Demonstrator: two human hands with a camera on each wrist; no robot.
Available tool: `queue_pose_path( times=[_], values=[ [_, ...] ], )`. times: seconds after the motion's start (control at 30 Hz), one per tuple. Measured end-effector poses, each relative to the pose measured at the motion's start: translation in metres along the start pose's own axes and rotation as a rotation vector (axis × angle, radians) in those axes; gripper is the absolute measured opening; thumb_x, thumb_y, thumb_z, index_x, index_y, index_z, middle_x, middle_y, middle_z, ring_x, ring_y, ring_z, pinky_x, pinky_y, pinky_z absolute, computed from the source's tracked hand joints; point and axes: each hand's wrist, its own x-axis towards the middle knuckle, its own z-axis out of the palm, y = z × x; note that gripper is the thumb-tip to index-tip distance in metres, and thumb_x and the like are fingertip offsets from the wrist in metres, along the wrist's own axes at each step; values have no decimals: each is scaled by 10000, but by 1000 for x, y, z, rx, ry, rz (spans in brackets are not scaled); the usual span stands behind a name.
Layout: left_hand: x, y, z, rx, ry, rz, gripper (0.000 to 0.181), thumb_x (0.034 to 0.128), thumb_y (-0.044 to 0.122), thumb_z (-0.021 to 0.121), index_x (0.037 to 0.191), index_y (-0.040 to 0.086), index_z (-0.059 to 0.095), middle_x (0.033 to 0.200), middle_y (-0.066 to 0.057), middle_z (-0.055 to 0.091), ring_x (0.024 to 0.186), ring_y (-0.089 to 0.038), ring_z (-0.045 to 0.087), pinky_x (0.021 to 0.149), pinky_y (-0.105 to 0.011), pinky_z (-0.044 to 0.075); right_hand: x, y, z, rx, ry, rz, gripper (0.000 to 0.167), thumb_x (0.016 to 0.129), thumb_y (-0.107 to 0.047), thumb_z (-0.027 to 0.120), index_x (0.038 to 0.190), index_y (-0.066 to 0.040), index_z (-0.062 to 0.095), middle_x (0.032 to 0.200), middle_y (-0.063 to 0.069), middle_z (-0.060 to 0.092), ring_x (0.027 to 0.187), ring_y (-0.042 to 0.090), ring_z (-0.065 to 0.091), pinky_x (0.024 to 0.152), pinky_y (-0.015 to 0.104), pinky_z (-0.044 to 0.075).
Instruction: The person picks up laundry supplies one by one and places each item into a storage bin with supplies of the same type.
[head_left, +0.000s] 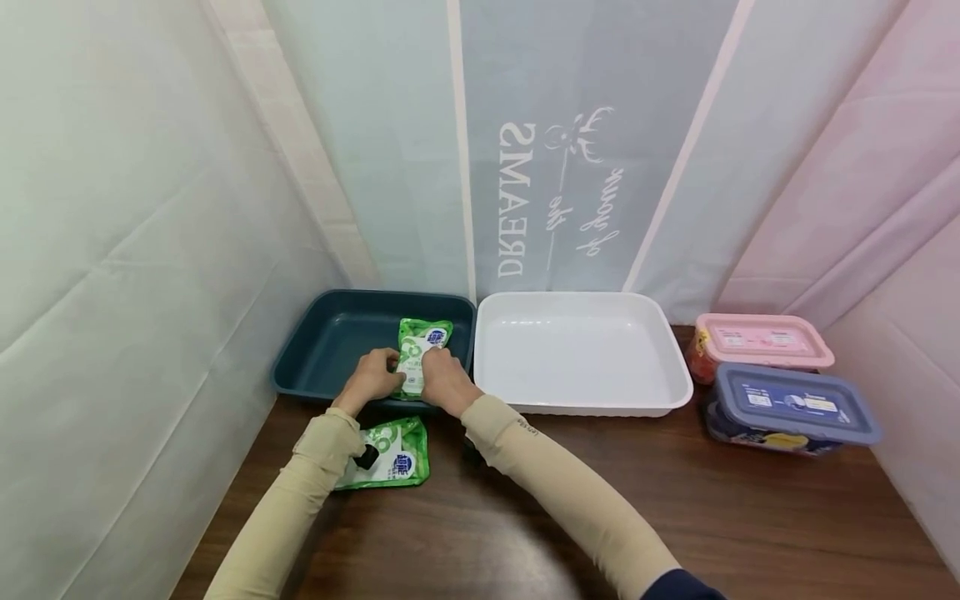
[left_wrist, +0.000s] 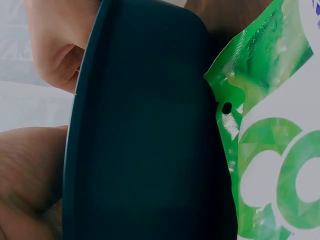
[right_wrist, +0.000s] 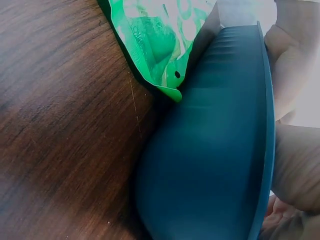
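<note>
A green-and-white packet [head_left: 412, 353] lies in the right part of the dark teal tray [head_left: 300, 385], its long side running front to back. My left hand [head_left: 372, 377] holds its left edge, thumb and fingers bent at the side. On its right edge my right hand [head_left: 447, 382] grips with curled fingers. Both wrist views show the tray's outer wall [left_wrist: 145, 120] [right_wrist: 210, 150], with parts of the left hand [left_wrist: 30, 170] and right hand [right_wrist: 297, 165] beyond the rim; the held packet is hidden there. A second green-and-white packet [head_left: 399, 468] lies on the table before the tray, partly under my left wrist.
A white tray [head_left: 585, 410] stands right beside the teal one. Farther right are a pink-lidded box [head_left: 765, 340] and a blue-lidded box [head_left: 798, 403]. A printed curtain [head_left: 555, 67] hangs behind the trays, and fabric [head_left: 135, 250] covers the left side. The table [head_left: 600, 483] is dark wood.
</note>
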Motion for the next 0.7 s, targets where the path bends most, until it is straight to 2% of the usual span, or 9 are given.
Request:
queue_pose_path(
  times=[0.23, 0.33, 0.53, 0.7],
  values=[
    [-1, -4, 3, -24, 3, -8, 578, 1084, 176, 598, 1574, -81, 430, 1526, -324, 501, 1378, -483, 529, 1064, -592, 519, 0, -2, 3, -7, -8, -11, 193, 948, -97, 801, 1099, -9, 720, 904, 119, 652, 640, 198, 648, 531, 292, 540],
    [-1, -4, 5, -24, 7, -2, 573, 1085, 189, 602, 1569, -74, 443, 1524, -320, 512, 1375, -482, 538, 1067, -595, 524, -1, -2, 3, -22, -9, -9, 197, 959, -102, 789, 1119, -7, 724, 992, 149, 666, 683, 217, 659, 555, 301, 545],
    [-2, -1, 5, -44, 38, 20, 563, 1085, 198, 595, 1567, -57, 454, 1519, -317, 528, 1365, -477, 552, 1073, -599, 523, -3, 0, 2, -53, 30, -19, 281, 956, -124, 788, 1176, 19, 688, 1135, 226, 651, 786, 273, 691, 609, 330, 580],
    [-4, 0, 4, -53, 77, 58, 538, 1086, 192, 586, 1556, -42, 470, 1491, -298, 554, 1333, -452, 581, 1048, -578, 538, -3, 1, 1, -101, 92, -31, 431, 937, -165, 808, 1265, 66, 651, 1207, 242, 657, 987, 324, 719, 798, 366, 643]
  ],
)
